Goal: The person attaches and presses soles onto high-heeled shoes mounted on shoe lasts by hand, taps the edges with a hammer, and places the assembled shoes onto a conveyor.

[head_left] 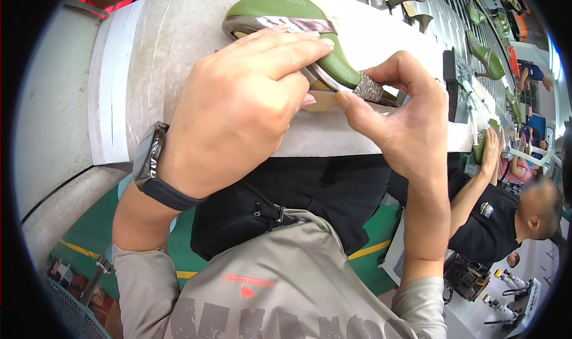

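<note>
On the pale work surface [149, 70] lies a green shoe last [280, 8] with a sandal on it, its wide end to the left and its narrow toe to the right. A shiny metallic strap [310, 25] crosses the wide part, and a glittery band [368, 87] wraps the toe. My left hand [244, 94] is laid over the middle of the last, its fingers closed against the strap and side, hiding much of the sole. At the toe, my right hand [405, 100] pinches the glittery band between thumb and forefinger.
A slatted conveyor [462, 20] at the right carries several green lasts, one [485, 56] with straps on it. A black block [456, 85] stands at the surface's right end. Beyond it, a co-worker's hands [490, 151] touch another green last.
</note>
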